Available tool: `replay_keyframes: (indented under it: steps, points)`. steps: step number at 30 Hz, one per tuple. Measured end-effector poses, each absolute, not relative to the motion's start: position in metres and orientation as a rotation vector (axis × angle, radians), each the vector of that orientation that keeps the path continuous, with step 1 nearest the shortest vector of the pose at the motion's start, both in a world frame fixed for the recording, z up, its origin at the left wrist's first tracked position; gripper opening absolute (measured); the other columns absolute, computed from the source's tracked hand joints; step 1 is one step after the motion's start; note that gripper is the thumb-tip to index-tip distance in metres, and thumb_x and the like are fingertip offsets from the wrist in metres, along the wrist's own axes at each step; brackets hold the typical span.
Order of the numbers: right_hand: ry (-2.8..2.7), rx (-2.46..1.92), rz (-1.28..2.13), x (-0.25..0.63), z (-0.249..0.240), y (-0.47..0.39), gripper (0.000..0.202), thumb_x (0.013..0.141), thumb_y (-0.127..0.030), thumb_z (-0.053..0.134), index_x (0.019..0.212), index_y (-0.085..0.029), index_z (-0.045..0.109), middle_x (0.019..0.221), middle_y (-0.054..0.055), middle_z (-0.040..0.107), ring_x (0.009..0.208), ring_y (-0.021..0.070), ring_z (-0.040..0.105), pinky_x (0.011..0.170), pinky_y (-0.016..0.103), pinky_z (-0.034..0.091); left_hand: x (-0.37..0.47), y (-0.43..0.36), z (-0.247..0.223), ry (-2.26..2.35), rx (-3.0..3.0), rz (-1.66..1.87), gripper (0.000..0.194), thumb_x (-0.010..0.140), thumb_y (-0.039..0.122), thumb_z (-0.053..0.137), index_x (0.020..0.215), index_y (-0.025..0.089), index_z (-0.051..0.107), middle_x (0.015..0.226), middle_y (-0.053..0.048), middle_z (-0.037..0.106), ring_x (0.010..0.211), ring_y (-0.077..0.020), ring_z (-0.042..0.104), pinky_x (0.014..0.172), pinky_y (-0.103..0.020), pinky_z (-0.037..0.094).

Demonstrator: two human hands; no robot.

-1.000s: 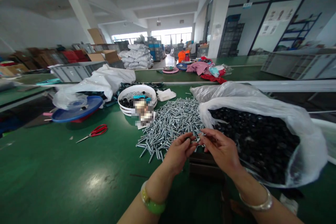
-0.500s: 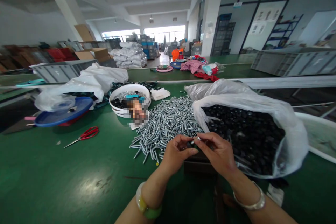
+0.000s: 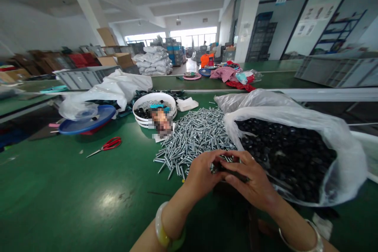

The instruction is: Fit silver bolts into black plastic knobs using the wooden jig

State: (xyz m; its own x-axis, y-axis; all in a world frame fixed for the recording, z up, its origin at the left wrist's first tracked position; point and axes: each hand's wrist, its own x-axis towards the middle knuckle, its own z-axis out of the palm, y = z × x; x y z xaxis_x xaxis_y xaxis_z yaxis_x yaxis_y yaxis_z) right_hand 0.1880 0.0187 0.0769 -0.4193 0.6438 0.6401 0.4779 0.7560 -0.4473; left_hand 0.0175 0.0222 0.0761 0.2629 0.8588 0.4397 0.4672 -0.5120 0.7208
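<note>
My left hand (image 3: 203, 171) and my right hand (image 3: 252, 177) meet in front of me, fingertips touching or nearly so. The left fingers and thumb curl closed around something small and dark, mostly hidden. My right fingers bend over the same spot, with the thumb below; what they grip cannot be made out. Just beyond the hands lies a spread pile of silvery metal screws (image 3: 197, 132). To the right, a white plastic bag (image 3: 351, 157) gapes, full of small black parts (image 3: 292, 157).
Red-handled scissors (image 3: 112, 143) lie on the green table (image 3: 88, 189). White stacked bowls (image 3: 138, 120) hold metal and black parts behind the screws. Left of them are a blue tray (image 3: 88, 122) and a white plastic sheet (image 3: 130, 84). Grey crates (image 3: 339, 69) stand farther back.
My hands have closed in on each other, and the right fingers now reach across to the left fingertips. The light-coloured tip seen between them is hidden now. The view has turned slightly left.
</note>
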Motion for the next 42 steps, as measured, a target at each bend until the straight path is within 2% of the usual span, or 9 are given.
replay_keyframes:
  steps: [2,5,10,14,23,29,34,38,42]
  points:
    - [-2.199,-0.845,0.270,0.193,0.078,0.014,0.032,0.083,-0.033,0.053,0.114,-0.026,0.060,0.115,0.010,0.055,0.103,0.0221,0.052,0.083,0.037,0.047,0.014,0.022,0.078,1.203,2.084,1.120,0.048,0.063,0.026,0.075,0.108,0.021,0.059,0.092,-0.004,0.068,0.084,-0.0186,0.061,0.080,-0.031,0.045]
    - [-2.142,-0.842,0.338,0.203,0.078,0.009,0.032,0.086,-0.033,0.046,0.115,-0.026,0.058,0.118,0.010,0.053,0.102,0.0208,0.053,0.081,0.034,0.047,0.003,0.020,0.081,1.176,2.095,0.966,0.042,0.064,0.028,0.073,0.104,0.023,0.061,0.088,-0.001,0.068,0.078,-0.0171,0.061,0.073,-0.028,0.045]
    - [-1.779,-1.070,0.484,0.218,0.077,0.013,0.027,0.088,-0.032,0.042,0.099,-0.021,0.064,0.097,0.008,0.063,0.084,0.0176,0.060,0.072,0.029,0.049,-0.019,0.019,0.072,1.342,2.015,0.724,0.025,0.067,0.021,0.068,0.092,0.021,0.065,0.071,0.001,0.063,0.063,-0.0146,0.056,0.060,-0.024,0.043]
    - [-1.715,-1.178,0.632,0.220,0.071,0.017,0.028,0.086,-0.038,0.046,0.083,-0.019,0.066,0.084,0.006,0.066,0.078,0.0172,0.061,0.066,0.025,0.049,-0.017,0.015,0.057,1.300,1.869,0.778,0.026,0.068,0.020,0.066,0.093,0.019,0.065,0.085,-0.003,0.062,0.070,-0.0142,0.057,0.064,-0.024,0.044]
    - [-1.869,-1.195,0.729,0.224,0.064,0.020,0.027,0.085,-0.039,0.047,0.087,-0.020,0.066,0.085,0.006,0.067,0.078,0.0162,0.062,0.068,0.024,0.049,0.023,0.012,0.042,1.303,1.856,0.968,0.022,0.066,0.025,0.071,0.087,0.021,0.067,0.079,-0.002,0.060,0.076,-0.0161,0.055,0.069,-0.027,0.043]
    - [-1.900,-1.411,0.462,0.249,0.054,0.036,0.025,0.084,-0.035,0.047,0.088,-0.020,0.067,0.086,0.005,0.068,0.078,0.0175,0.063,0.070,0.028,0.049,0.016,0.013,0.035,1.194,1.752,1.000,0.046,0.060,0.028,0.076,0.103,0.023,0.061,0.099,-0.005,0.056,0.081,-0.0165,0.053,0.067,-0.027,0.046]
    - [-2.305,-1.482,0.321,0.259,0.038,0.047,0.026,0.079,-0.020,0.048,0.097,-0.020,0.066,0.096,0.007,0.067,0.089,0.0200,0.061,0.080,0.033,0.047,0.008,0.015,0.027,1.128,1.730,0.997,0.030,0.065,0.030,0.072,0.092,0.020,0.066,0.107,-0.007,0.051,0.100,-0.0212,0.050,0.076,-0.029,0.045]
    - [-2.517,-1.526,0.250,0.246,0.030,0.049,0.034,0.075,-0.013,0.051,0.105,-0.022,0.063,0.101,0.007,0.065,0.096,0.0214,0.058,0.082,0.033,0.046,0.006,0.018,0.018,1.129,1.654,1.053,0.026,0.072,0.034,0.065,0.094,0.019,0.064,0.107,-0.007,0.052,0.096,-0.0190,0.052,0.078,-0.029,0.045]
    - [-2.510,-1.620,0.122,0.239,0.023,0.057,0.024,0.081,-0.017,0.050,0.100,-0.021,0.065,0.097,0.008,0.066,0.093,0.0228,0.060,0.077,0.033,0.048,0.002,0.025,0.008,1.162,1.539,1.139,0.021,0.080,0.034,0.055,0.088,0.016,0.062,0.097,-0.006,0.057,0.088,-0.0156,0.054,0.082,-0.029,0.042]
